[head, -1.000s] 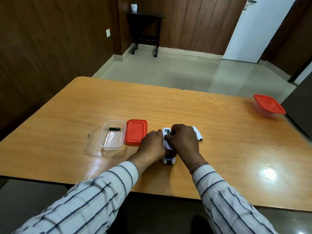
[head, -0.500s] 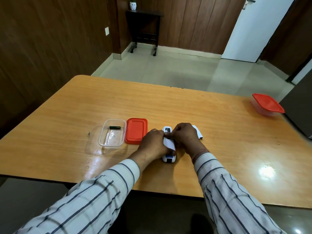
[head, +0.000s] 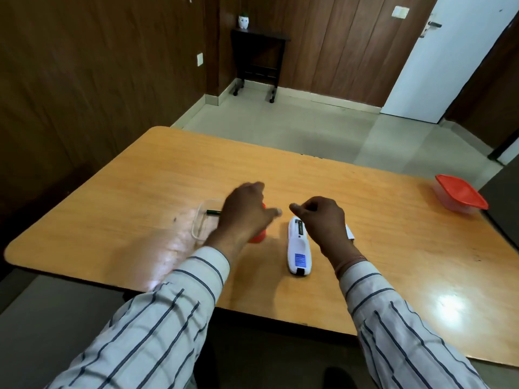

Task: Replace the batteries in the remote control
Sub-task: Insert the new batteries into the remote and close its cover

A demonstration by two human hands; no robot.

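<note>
A white remote control lies face down on the wooden table, its battery bay open at the far end with a dark battery showing inside. My right hand hovers just above that end with fingers curled in and nothing visible in them. My left hand is raised over the red lid, fingers loose and empty, blurred by motion. Left of it stands a clear open container with one dark battery. A white battery cover peeks out behind my right wrist.
A second clear container with a red lid sits at the table's far right edge. Beyond the table are a tiled floor, a small dark side table and a white door.
Both hands have lifted off the remote, which now lies alone on the table. My left hand has swung left over the red lid; my right hand has risen above the battery bay.
</note>
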